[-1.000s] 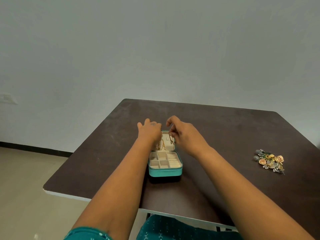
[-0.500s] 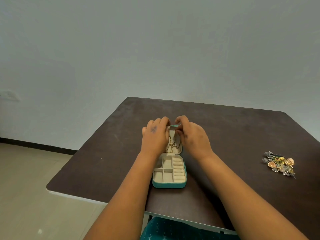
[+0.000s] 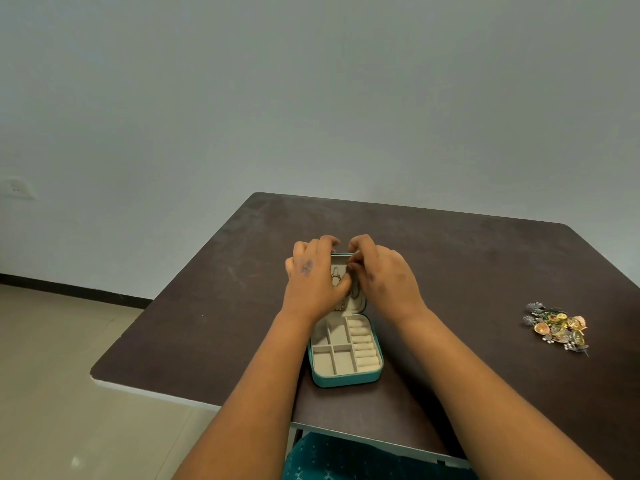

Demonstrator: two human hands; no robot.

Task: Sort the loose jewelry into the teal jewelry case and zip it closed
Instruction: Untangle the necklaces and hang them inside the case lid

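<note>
Head view: teal jewelry case (image 3: 346, 372) lies open mid-table, both hands at its lid; left hand (image 3: 313, 278) and right hand (image 3: 384, 277) have curled fingers apparently pinching a gold chain (image 3: 335, 277), likely hanging it, with the loose jewelry (image 3: 556, 327) well right of the case. Next: seat chain, fetch pile. Versus 0.5 s ago, the hands sit closer over the lid.

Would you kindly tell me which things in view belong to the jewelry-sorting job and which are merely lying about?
Belong to the job:
- open teal jewelry case with beige compartments
- gold chain in the case's lid
- pile of loose gold and silver jewelry
- left hand and right hand, both at the lid

Just there:
- dark brown table
- white wall socket
</note>
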